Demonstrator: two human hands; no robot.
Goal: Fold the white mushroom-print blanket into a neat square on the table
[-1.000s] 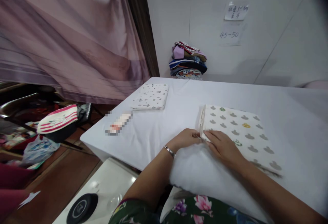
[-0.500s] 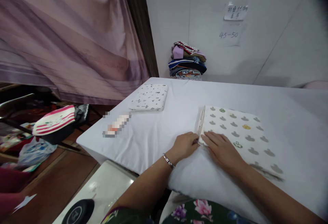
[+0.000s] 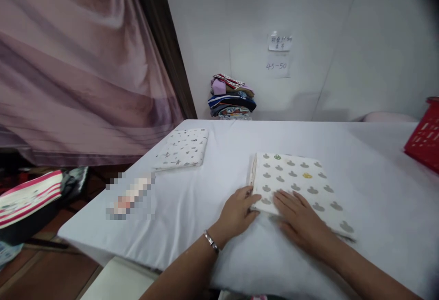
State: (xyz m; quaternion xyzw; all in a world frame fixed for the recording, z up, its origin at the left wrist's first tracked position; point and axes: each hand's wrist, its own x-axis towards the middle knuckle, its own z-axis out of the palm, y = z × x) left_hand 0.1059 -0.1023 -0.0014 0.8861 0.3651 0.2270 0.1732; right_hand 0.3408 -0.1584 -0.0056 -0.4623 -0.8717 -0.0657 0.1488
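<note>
A folded white cloth (image 3: 291,185) printed with grey mushroom-like shapes, plus a green and a yellow one, lies flat on the table in front of me. My left hand (image 3: 238,213), with a silver bracelet at the wrist, is closed around its near left corner. Some of those fingertips are hidden at the cloth's edge. My right hand (image 3: 302,222) rests palm down near the cloth's front edge, fingers stretched out over the print. Further left lies another folded white cloth (image 3: 185,148) with small dark prints.
The table (image 3: 164,227) wears a white cover. A pixelated item (image 3: 132,195) lies near its left edge. Folded fabrics (image 3: 231,96) are stacked beyond the far edge by the wall. At right stands a red basket (image 3: 425,137); a pink curtain (image 3: 75,71) hangs at left.
The view has swung right, bringing the red basket in. My left fingers have shifted at the cloth's corner, one now lying on top. My right hand has moved slightly right along the front edge.
</note>
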